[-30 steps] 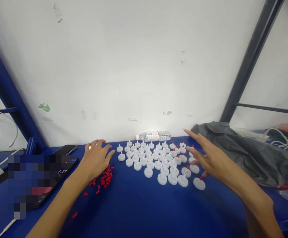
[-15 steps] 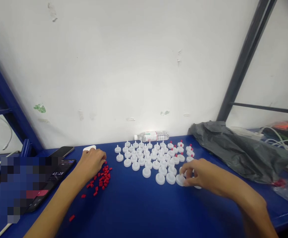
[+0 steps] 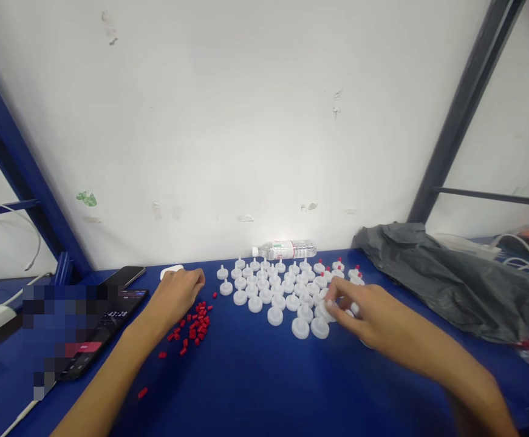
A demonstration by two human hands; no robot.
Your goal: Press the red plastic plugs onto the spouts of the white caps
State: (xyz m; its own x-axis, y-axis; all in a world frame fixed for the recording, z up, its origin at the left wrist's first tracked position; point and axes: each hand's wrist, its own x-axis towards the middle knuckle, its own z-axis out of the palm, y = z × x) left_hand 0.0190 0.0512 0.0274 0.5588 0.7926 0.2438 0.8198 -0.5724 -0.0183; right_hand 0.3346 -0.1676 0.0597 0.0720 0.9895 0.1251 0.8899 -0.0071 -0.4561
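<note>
Phone digits: on the lit screen of the black phone (image 3: pixel 104 340), at the left of the tabletop (image 3: pixel 255 376), I can read "43:28"; pixelated blocks beside the digits keep me from telling whether anything precedes them.
Phone small print: I see tiny marks above and below those digits, too small for me to read.
Bottle label: the clear bottle (image 3: pixel 306 249) lying along the tabletop's far edge has a white label (image 3: pixel 282 249) with green and red print; I can't make out a word or brand.
</note>
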